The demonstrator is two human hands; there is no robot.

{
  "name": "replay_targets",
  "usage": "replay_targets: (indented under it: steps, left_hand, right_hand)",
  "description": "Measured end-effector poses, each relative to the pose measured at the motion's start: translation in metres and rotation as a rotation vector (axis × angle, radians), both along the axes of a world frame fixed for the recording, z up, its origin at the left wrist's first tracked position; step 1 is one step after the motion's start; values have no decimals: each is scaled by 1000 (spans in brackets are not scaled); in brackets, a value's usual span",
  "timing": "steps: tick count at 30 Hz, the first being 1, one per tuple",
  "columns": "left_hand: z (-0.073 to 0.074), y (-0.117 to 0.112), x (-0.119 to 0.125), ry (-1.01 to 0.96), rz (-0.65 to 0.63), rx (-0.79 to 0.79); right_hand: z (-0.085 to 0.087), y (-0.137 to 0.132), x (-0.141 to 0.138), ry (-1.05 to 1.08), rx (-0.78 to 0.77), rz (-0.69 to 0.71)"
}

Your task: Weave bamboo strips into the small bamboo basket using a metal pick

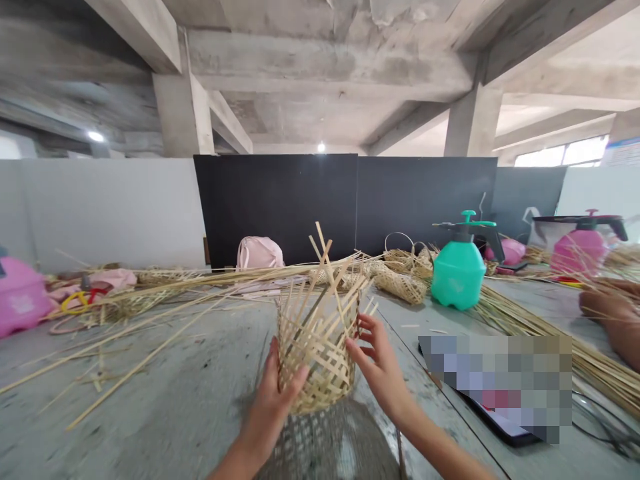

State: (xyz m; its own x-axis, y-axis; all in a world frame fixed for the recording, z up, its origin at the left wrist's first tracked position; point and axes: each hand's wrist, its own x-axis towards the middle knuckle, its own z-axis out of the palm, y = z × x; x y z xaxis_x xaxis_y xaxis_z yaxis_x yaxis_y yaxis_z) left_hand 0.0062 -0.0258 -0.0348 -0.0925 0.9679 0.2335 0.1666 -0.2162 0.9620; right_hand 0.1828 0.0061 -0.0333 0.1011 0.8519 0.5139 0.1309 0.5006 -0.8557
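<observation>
A partly woven bamboo basket [320, 373] is between my hands, tilted over a wet patch of the table [165, 400]. Loose strip ends [325, 260] stick up from its top and cross each other. My left hand [275, 393] grips the basket's lower left side, thumb on the near wall and fingers around the far side. At the right wall, my right hand [375, 360] has its thumb and fingers closed about the edge, close to the strip ends. Some of its fingertips are hidden behind the weave.
A green spray bottle [457, 273] stands at the back right, near finished woven pieces [400, 283]. Long bamboo strips [540, 333] lie to the right, beside a blurred-out phone [500, 393]. Another person's hand [610, 313] is at the right edge. More strips [150, 360] cross the left side.
</observation>
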Motion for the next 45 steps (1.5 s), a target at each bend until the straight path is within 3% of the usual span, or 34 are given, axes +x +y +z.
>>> replay_targets:
  steps: [4,7,13,16,19,22,24,27,32,36,39,42,45]
  left_hand:
    - [-4,-13,4,615,80,436]
    - [-1,-18,5,866,116,626]
    - [-5,-10,8,980,235,625]
    - [-8,-10,12,1005,219,680]
    - [-2,-18,12,970,196,786]
    - [16,-25,7,884,152,950]
    - [33,-23,1,887,212,1019]
    - [63,-8,-5,826,318,893]
    - [99,17,-3,647,100,488]
    - [105,18,-2,564,38,367]
    - [105,15,-11,285,15,253]
    - [108,13,-26,20,-212,70]
    - [112,9,-38,-101,-416,-66]
  right_hand:
    - [3,-13,-8,-47,78,-7]
    - [4,-17,-10,-124,158,-33]
    - [6,-20,-9,-505,264,-301]
    - [5,-19,-12,-517,308,-166]
    - [2,-14,-12,-402,315,-96]
    - [1,-11,-9,-241,288,-78]
    - [2,-11,-8,-181,286,-55]
    - [6,-14,-10,-212,319,-35]
    - [9,-20,-13,-239,346,-55]
    - [11,-26,-11,-257,428,-57]
    - [14,-31,-6,-256,506,-60]
    - [16,-33,-1,-221,535,-20]
    - [16,-33,1,-228,533,-1]
